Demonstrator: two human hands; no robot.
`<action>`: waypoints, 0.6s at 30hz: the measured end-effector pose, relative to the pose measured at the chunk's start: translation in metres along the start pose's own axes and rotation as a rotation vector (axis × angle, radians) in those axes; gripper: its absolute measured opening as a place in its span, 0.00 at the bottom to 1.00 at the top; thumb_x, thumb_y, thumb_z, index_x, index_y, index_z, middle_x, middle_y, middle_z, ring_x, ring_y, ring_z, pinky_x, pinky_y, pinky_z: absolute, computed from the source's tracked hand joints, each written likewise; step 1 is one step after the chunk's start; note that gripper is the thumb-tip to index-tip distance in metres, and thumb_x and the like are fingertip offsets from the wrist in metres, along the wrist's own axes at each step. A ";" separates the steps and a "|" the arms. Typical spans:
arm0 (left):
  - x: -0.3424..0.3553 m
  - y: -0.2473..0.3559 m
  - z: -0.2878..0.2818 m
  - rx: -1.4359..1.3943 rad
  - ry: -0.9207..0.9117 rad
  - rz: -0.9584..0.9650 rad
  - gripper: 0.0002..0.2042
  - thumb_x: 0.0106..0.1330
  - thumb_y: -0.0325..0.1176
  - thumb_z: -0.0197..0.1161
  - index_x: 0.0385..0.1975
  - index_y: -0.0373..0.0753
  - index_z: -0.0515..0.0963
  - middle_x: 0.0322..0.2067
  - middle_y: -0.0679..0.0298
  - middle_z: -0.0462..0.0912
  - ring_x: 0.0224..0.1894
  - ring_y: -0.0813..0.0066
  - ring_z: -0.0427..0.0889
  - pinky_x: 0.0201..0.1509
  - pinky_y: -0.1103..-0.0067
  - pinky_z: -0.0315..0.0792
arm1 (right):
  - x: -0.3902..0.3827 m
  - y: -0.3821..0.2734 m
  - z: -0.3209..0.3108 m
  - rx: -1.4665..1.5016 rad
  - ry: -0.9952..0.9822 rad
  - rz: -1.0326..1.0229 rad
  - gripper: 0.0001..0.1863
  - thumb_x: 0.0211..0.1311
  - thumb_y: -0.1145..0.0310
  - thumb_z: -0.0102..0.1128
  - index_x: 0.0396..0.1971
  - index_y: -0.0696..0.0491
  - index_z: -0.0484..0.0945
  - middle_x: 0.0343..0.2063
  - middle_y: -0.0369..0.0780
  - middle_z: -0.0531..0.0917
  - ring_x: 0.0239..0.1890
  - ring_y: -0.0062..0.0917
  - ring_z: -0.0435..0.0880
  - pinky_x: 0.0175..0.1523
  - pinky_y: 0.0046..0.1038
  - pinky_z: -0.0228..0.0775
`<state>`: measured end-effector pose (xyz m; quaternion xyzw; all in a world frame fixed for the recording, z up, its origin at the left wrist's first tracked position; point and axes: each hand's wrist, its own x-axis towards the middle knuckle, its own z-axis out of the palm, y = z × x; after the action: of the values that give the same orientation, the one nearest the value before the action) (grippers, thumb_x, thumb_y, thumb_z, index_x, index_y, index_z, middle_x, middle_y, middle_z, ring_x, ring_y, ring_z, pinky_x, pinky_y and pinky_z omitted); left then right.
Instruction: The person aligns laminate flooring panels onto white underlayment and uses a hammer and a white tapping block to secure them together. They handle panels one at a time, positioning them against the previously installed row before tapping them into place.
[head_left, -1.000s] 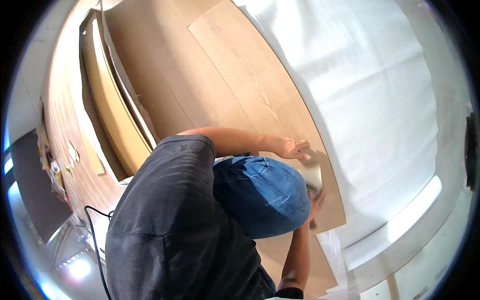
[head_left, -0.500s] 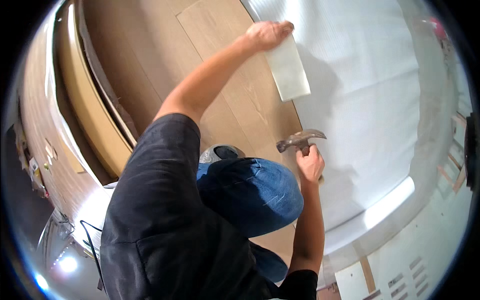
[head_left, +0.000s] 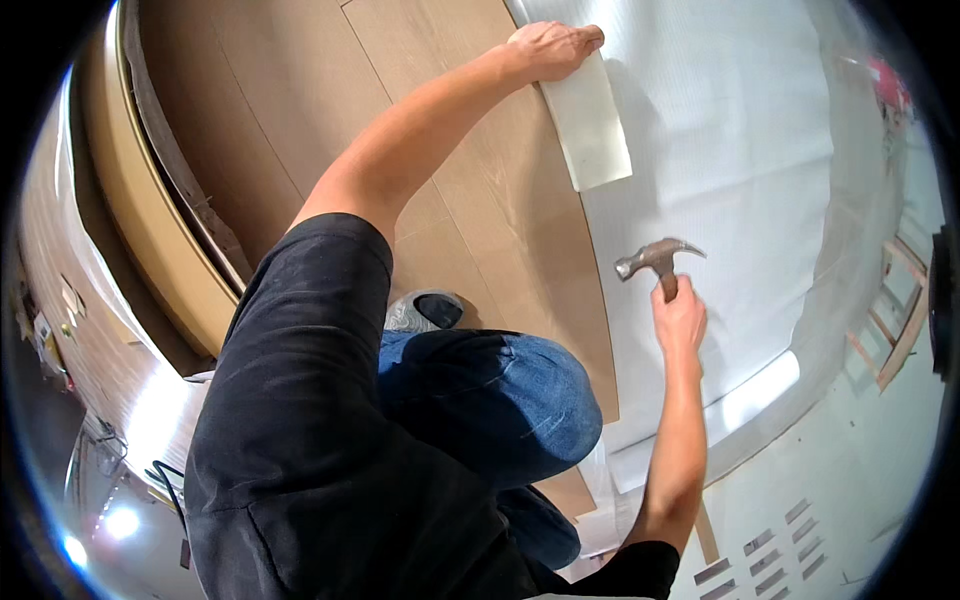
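My left hand (head_left: 558,50) is closed on the far end of a pale, flat rectangular block (head_left: 592,125). The block lies along the edge of the wood-look floor planks (head_left: 450,110), beside the white ribbed underlay sheet (head_left: 740,140). In my right hand (head_left: 680,318) is a claw hammer (head_left: 660,257), gripped by its handle just below the head. The hammer is over the underlay, apart from the block, with its striking face turned left and its claw right. My left fingertips are partly hidden by the hand itself.
My bent knee in blue jeans (head_left: 500,400) and a grey shoe (head_left: 425,311) are over the planks. A long tan curved-looking panel (head_left: 140,190) runs along the left. Wooden strips (head_left: 905,310) lie at the far right, and a slotted white surface (head_left: 770,560) is at lower right.
My right hand has moved right with the hammer, from near the plank edge to over the underlay. My left hand still holds the block, and the whole view has shifted slightly.
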<state>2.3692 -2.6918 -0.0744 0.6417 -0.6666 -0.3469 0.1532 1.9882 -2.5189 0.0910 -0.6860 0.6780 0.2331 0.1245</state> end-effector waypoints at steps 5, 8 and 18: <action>-0.004 0.000 0.001 -0.181 -0.109 -0.141 0.20 0.83 0.50 0.38 0.63 0.52 0.71 0.46 0.58 0.88 0.45 0.53 0.87 0.49 0.61 0.80 | 0.056 -0.010 -0.047 -0.230 -0.021 -0.017 0.26 0.67 0.43 0.60 0.37 0.55 0.80 0.32 0.53 0.87 0.39 0.53 0.86 0.45 0.50 0.77; -0.006 -0.001 -0.001 0.011 -0.016 -0.023 0.19 0.83 0.48 0.38 0.63 0.51 0.71 0.47 0.60 0.87 0.46 0.55 0.87 0.49 0.61 0.81 | 0.080 -0.017 -0.062 -0.173 0.029 0.024 0.26 0.67 0.42 0.60 0.38 0.55 0.80 0.33 0.53 0.87 0.41 0.52 0.87 0.46 0.49 0.77; -0.004 -0.007 0.002 -0.046 0.036 -0.008 0.20 0.83 0.47 0.38 0.62 0.49 0.73 0.46 0.59 0.88 0.43 0.53 0.87 0.44 0.60 0.81 | 0.144 -0.057 -0.063 0.066 0.112 0.071 0.28 0.68 0.41 0.57 0.42 0.55 0.79 0.38 0.53 0.86 0.44 0.53 0.85 0.50 0.49 0.74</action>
<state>2.3736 -2.6866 -0.0792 0.6470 -0.6528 -0.3511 0.1787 2.0504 -2.6727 0.0666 -0.6691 0.7149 0.1762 0.1005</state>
